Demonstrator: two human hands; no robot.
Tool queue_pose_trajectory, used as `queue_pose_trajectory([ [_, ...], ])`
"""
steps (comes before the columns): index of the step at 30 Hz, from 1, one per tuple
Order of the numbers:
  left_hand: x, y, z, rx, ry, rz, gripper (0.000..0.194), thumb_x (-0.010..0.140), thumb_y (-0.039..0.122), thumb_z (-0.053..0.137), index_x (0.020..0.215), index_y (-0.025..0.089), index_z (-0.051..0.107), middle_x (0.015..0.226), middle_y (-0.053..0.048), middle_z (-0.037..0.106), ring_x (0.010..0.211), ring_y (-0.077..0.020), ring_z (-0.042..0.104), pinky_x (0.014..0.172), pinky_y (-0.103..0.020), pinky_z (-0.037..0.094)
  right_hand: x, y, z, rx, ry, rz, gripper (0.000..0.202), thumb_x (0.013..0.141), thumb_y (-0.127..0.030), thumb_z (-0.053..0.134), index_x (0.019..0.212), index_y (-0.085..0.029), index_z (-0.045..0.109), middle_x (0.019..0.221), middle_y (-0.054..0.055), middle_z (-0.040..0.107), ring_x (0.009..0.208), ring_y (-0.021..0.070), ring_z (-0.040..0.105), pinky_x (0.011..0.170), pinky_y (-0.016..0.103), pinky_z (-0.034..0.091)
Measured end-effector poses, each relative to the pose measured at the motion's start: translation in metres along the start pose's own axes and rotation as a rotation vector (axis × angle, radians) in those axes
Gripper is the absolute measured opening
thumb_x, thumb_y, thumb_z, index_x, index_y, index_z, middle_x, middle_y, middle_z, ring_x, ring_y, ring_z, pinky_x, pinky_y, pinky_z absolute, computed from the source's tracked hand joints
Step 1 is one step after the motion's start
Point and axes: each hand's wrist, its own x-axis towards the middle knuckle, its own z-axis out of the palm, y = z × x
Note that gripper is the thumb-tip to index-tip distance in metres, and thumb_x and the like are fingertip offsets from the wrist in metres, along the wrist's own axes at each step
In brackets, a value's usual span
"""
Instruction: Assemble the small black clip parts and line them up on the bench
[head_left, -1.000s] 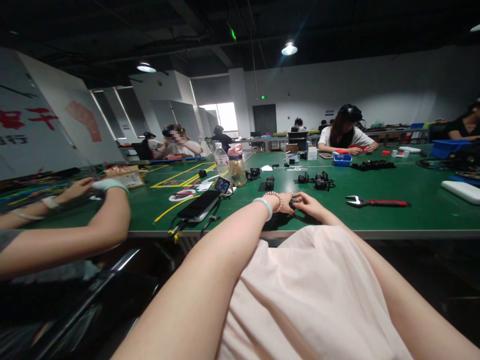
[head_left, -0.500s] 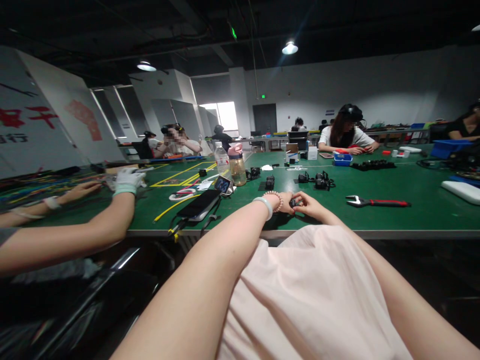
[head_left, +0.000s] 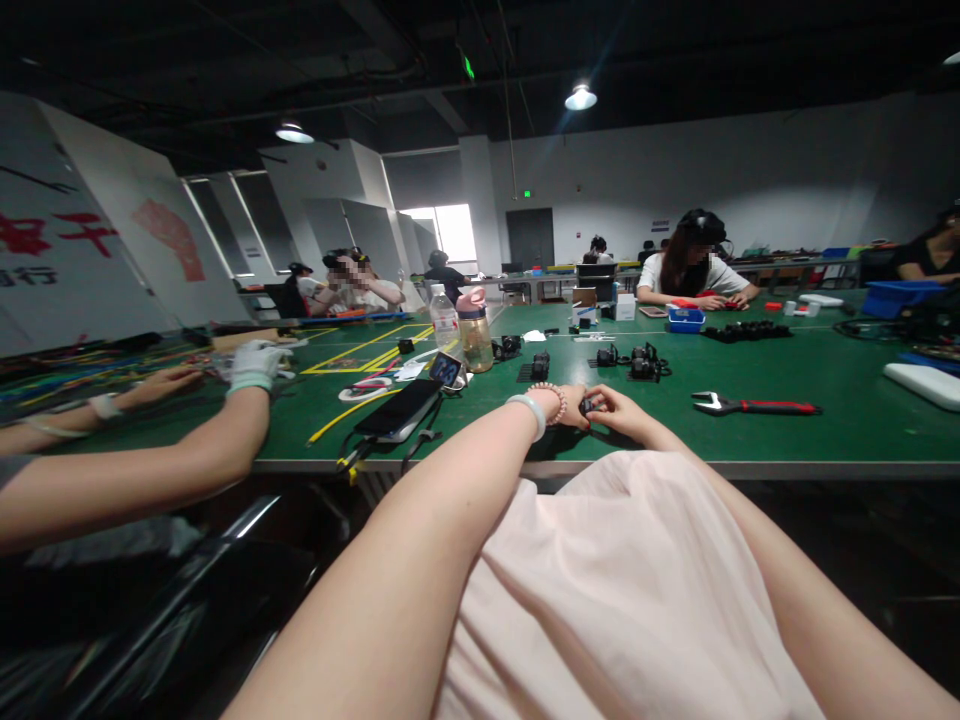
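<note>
Close to the table's front edge, my left hand (head_left: 573, 406) and my right hand (head_left: 616, 410) meet around a small black part (head_left: 589, 406). Both sets of fingers are closed on it, and they cover most of it, so its exact kind does not show. Just beyond my hands, several black parts stand on the green table (head_left: 645, 438): one black block (head_left: 540, 364) behind my left hand, another black piece (head_left: 606, 355) to the right, and a black part with a looped strap or wire (head_left: 646, 362) beside that.
An adjustable wrench (head_left: 756, 404) lies to the right. Left of my arm are a black phone (head_left: 397, 410), a small display (head_left: 448, 371) and a bottle with a pink lid (head_left: 475, 335). A co-worker's gloved hand (head_left: 256, 366) works among wires at left; another person (head_left: 694, 265) sits opposite.
My two hands stay in the same place around the small black part. The person opposite has shifted their hands slightly over red pieces.
</note>
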Motion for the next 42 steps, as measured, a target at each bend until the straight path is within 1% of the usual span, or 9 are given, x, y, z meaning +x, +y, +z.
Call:
queue_pose_trajectory([
  [11, 0.0040, -0.0026, 0.0031, -0.011, 0.003, -0.006, 0.068, 0.054, 0.054, 0.057, 0.109, 0.019, 0.039, 0.109, -0.007, 0.052, 0.094, -0.0203, 0.052, 0.076, -0.027, 0.042, -0.0003, 0.0000, 0.0000, -0.030, 0.010, -0.017, 0.037, 0.064, -0.033, 0.055, 0.096, -0.017, 0.049, 0.076, 0.001, 0.056, 0.063, 0.0108, 0.051, 0.059, 0.025, 0.041],
  [17, 0.0015, -0.0017, 0.0007, -0.013, -0.006, -0.003, 0.071, 0.053, 0.054, 0.057, 0.111, 0.019, 0.037, 0.108, -0.008, 0.053, 0.094, -0.0211, 0.053, 0.074, -0.026, 0.043, 0.0021, 0.0049, -0.0004, -0.101, 0.041, -0.038, 0.031, 0.068, -0.036, 0.052, 0.093, -0.017, 0.053, 0.085, 0.003, 0.058, 0.072, 0.0130, 0.053, 0.068, 0.028, 0.042],
  [23, -0.0001, -0.0014, -0.0001, -0.015, -0.013, 0.016, 0.070, 0.054, 0.055, 0.056, 0.111, 0.018, 0.038, 0.108, -0.010, 0.053, 0.092, -0.0215, 0.054, 0.072, -0.027, 0.044, 0.0030, 0.0066, -0.0007, -0.137, 0.058, -0.023, 0.030, 0.070, -0.037, 0.051, 0.091, -0.017, 0.056, 0.087, 0.005, 0.059, 0.075, 0.0145, 0.054, 0.071, 0.030, 0.042],
  [30, 0.0048, -0.0049, 0.0046, -0.018, 0.002, 0.000, 0.070, 0.053, 0.057, 0.055, 0.110, 0.019, 0.038, 0.107, -0.009, 0.053, 0.091, -0.0209, 0.054, 0.072, -0.027, 0.044, 0.0030, 0.0061, -0.0008, -0.162, 0.074, -0.009, 0.030, 0.070, -0.038, 0.050, 0.090, -0.017, 0.058, 0.088, 0.006, 0.060, 0.077, 0.0156, 0.055, 0.073, 0.031, 0.042],
  [35, 0.0041, -0.0041, 0.0042, -0.025, -0.005, -0.001, 0.068, 0.054, 0.056, 0.056, 0.109, 0.019, 0.039, 0.109, -0.009, 0.052, 0.093, -0.0203, 0.053, 0.075, -0.027, 0.043, 0.0020, 0.0036, -0.0010, -0.176, 0.075, -0.007, 0.029, 0.071, -0.038, 0.050, 0.090, -0.017, 0.058, 0.088, 0.006, 0.060, 0.077, 0.0156, 0.055, 0.072, 0.030, 0.042],
  [42, 0.0026, -0.0034, 0.0024, -0.034, -0.025, -0.007, 0.075, 0.052, 0.057, 0.057, 0.113, 0.019, 0.036, 0.110, -0.009, 0.052, 0.094, -0.0215, 0.053, 0.074, -0.027, 0.044, 0.0032, 0.0066, -0.0006, -0.146, 0.073, -0.011, 0.027, 0.071, -0.036, 0.050, 0.088, -0.017, 0.057, 0.087, 0.006, 0.060, 0.077, 0.0156, 0.054, 0.072, 0.031, 0.042],
])
